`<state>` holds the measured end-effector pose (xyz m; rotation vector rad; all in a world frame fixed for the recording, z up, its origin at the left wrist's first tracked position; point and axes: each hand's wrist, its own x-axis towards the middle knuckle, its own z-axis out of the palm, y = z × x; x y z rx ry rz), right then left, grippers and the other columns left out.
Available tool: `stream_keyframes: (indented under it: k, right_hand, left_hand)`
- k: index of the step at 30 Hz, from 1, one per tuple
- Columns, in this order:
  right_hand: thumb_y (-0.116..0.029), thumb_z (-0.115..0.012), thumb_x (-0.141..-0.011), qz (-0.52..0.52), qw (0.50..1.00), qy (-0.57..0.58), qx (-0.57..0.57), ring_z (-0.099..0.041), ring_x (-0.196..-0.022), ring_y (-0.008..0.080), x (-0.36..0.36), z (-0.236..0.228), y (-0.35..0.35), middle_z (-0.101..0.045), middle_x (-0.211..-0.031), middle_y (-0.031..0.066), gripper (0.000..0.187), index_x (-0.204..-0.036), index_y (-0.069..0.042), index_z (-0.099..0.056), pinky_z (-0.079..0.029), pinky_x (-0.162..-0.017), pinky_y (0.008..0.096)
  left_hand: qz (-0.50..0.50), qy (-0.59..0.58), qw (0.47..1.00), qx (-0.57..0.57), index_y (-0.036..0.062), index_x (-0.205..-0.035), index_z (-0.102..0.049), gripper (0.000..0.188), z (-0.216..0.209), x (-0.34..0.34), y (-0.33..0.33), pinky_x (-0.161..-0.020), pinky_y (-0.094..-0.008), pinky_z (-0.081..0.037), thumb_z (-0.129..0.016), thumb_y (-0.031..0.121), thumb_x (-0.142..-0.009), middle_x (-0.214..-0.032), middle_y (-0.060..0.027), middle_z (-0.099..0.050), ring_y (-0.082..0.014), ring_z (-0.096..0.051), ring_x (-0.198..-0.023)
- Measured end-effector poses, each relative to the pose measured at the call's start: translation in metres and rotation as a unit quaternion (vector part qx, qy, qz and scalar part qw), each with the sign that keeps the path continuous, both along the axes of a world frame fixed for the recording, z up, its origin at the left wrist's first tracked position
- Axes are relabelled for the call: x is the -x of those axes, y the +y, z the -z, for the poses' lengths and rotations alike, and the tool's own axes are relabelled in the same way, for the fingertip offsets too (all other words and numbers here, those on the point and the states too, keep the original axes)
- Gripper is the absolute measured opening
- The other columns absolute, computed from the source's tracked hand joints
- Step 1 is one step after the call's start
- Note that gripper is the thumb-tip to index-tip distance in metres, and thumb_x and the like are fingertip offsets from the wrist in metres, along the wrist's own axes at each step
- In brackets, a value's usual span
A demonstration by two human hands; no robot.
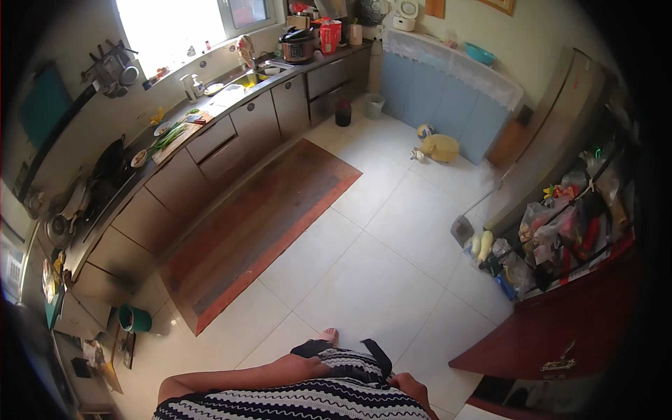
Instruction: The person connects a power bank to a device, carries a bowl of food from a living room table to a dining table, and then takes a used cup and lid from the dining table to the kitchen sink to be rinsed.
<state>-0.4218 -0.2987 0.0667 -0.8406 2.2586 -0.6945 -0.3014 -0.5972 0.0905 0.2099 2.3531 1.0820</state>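
Both hands are low at my waist, against the black-and-white striped garment (287,399) that I wear. My left hand (302,367) lies across its front with the fingers curled in by dark cloth; what they grip is hidden. My right hand (408,383) is at the other side, fingers bent inward, with what is in them too small to make out. Between the hands a black cloth strap (379,355) sticks out from the garment. Beyond the cloth my bare foot (329,335) shows on the white tiles.
A reddish-brown mat (262,224) runs along the counter (168,152), which holds a cutting board with green vegetables. A green bin (134,318) stands at left. At right are a loaded rack (546,245) and a dark red cabinet (553,336). A yellow bag (441,148) lies farther off.
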Motion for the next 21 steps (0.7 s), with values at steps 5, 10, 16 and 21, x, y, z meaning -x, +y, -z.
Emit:
stream_keyframes:
  k: [5, 10, 16, 21]
  right_hand:
    - [-0.029, -0.058, -0.082, 0.148, 0.955, -0.176, -0.187, -0.062, -0.090, 0.0279, 0.002, -0.039, -0.010, -0.063, -0.093, 0.0157, 0.029, -0.101, -0.008, -0.052, -0.045, -0.083, 0.0322]
    - [-0.018, -0.060, -0.086, 0.194, 0.926, -0.312, -0.091, -0.061, -0.079, 0.0124, 0.010, -0.030, 0.042, -0.064, -0.089, 0.0064, 0.020, -0.101, -0.007, -0.057, -0.048, -0.075, 0.0265]
    - [-0.015, -0.057, -0.089, 0.492, 0.854, -0.129, 0.110, -0.059, -0.081, 0.0114, 0.029, -0.009, 0.144, -0.063, -0.089, 0.0057, 0.019, -0.101, -0.001, -0.054, -0.048, -0.074, 0.0274]
    - [-0.020, -0.062, -0.085, 0.593, 0.778, 0.192, 0.082, -0.060, -0.095, 0.0207, 0.056, 0.003, 0.273, -0.059, -0.106, 0.0127, 0.037, -0.114, -0.001, -0.049, -0.048, -0.082, 0.0333]
  left_hand:
    - [0.021, -0.090, 0.995, -0.043, 0.0116, -0.119, -0.048, 0.032, 0.019, 0.017, -0.044, -0.077, -0.0422, -0.048, -0.045, 0.021, -0.088, -0.107, -0.0162, -0.054, -0.0371, -0.059, -0.091]
    - [0.065, -0.238, 0.958, -0.148, 0.0090, -0.125, -0.049, 0.039, 0.038, 0.057, -0.067, -0.085, -0.0330, -0.047, -0.056, 0.015, -0.087, -0.115, -0.0136, -0.057, -0.0245, -0.057, -0.103]
    - [0.029, -0.197, 0.980, -0.014, 0.0082, -0.109, -0.061, 0.032, 0.029, 0.145, -0.009, -0.077, -0.0324, -0.049, -0.059, 0.031, -0.086, -0.092, -0.0127, -0.067, -0.0240, -0.065, -0.087]
    - [0.109, -0.054, 0.992, 0.041, 0.0073, -0.112, -0.059, 0.035, 0.020, 0.190, 0.066, -0.077, -0.0316, -0.050, -0.059, 0.031, -0.086, -0.092, -0.0112, -0.067, -0.0215, -0.065, -0.085]
